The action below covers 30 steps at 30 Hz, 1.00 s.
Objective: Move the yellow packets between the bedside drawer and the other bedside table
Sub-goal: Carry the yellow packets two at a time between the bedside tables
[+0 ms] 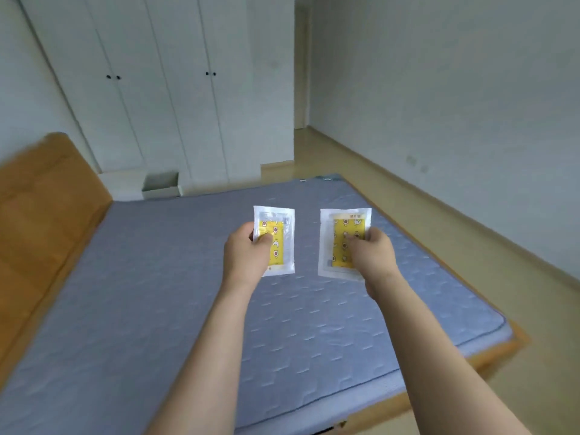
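A person carries two yellow packets over a bare grey mattress (157, 293), the left hand (243, 257) pinching the left packet (276, 241) by its near edge, the right hand (372, 254) gripping the right packet (343, 243) likewise. A white bedside table with an open drawer (161, 183) stands across the bed. Keeping thumbs firm on the slick wrappers and holding both flat should prevent a slip on the way round.
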Each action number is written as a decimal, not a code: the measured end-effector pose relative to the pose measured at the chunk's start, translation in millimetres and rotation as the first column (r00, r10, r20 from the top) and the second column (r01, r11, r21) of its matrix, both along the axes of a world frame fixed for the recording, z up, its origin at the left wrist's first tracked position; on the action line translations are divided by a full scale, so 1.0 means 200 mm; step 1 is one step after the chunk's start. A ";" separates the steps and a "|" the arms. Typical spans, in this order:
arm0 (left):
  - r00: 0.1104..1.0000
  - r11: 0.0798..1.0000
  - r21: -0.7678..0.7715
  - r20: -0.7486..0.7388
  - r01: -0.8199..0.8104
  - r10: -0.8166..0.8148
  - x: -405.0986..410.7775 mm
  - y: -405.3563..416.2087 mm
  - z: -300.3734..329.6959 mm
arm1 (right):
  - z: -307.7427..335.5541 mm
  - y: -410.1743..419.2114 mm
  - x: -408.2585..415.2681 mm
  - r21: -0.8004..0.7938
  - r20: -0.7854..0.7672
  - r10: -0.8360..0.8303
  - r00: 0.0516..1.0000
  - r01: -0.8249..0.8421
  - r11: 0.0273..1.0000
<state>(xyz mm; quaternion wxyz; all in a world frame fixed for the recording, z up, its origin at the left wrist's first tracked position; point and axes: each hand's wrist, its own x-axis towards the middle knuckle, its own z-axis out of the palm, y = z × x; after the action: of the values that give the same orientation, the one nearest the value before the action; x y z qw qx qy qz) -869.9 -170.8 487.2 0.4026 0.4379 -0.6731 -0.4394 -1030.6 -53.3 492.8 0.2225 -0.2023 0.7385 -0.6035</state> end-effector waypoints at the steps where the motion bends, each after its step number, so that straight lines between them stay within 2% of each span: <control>1: 0.999 0.999 0.004 -0.002 0.051 -0.051 -0.19 0.06 0.01 | 0.00 0.11 -0.16 -0.011 0.011 -0.060 0.998 0.060 0.998; 5: 0.977 0.977 -0.012 -0.011 0.211 -0.211 -0.87 0.27 0.03 | -0.02 0.46 -0.73 -0.048 0.038 -0.268 0.963 0.269 0.962; 9: 0.933 0.933 -0.016 -0.015 0.361 -0.361 -1.48 0.42 0.01 | -0.09 0.68 -1.24 -0.057 0.036 -0.409 0.912 0.410 0.910; 15: 0.851 0.853 -0.008 -0.065 0.522 -0.522 -2.47 0.55 -0.08 | -0.10 0.89 -2.05 -0.027 -0.060 -0.526 0.848 0.525 0.850; 20: 0.762 0.767 -0.039 -0.087 0.641 -0.641 -3.27 0.73 -0.02 | -0.02 1.08 -2.69 0.021 -0.134 -0.608 0.782 0.616 0.788; 26: 0.652 0.653 -0.078 -0.047 0.753 -0.757 -4.08 1.10 0.00 | -0.01 1.46 -3.37 -0.013 -0.114 -0.725 0.680 0.728 0.685; 30: 0.617 0.618 -0.043 -0.041 0.785 -0.786 -4.60 1.32 -0.07 | -0.08 1.70 -3.87 -0.034 -0.092 -0.755 0.649 0.756 0.653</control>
<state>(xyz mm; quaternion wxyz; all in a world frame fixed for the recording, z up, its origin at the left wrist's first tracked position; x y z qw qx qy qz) -1789.8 93.2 473.4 0.1936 0.0833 -0.7899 -0.5760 -1804.2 285.7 477.2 -0.0844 0.0952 0.7678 -0.6279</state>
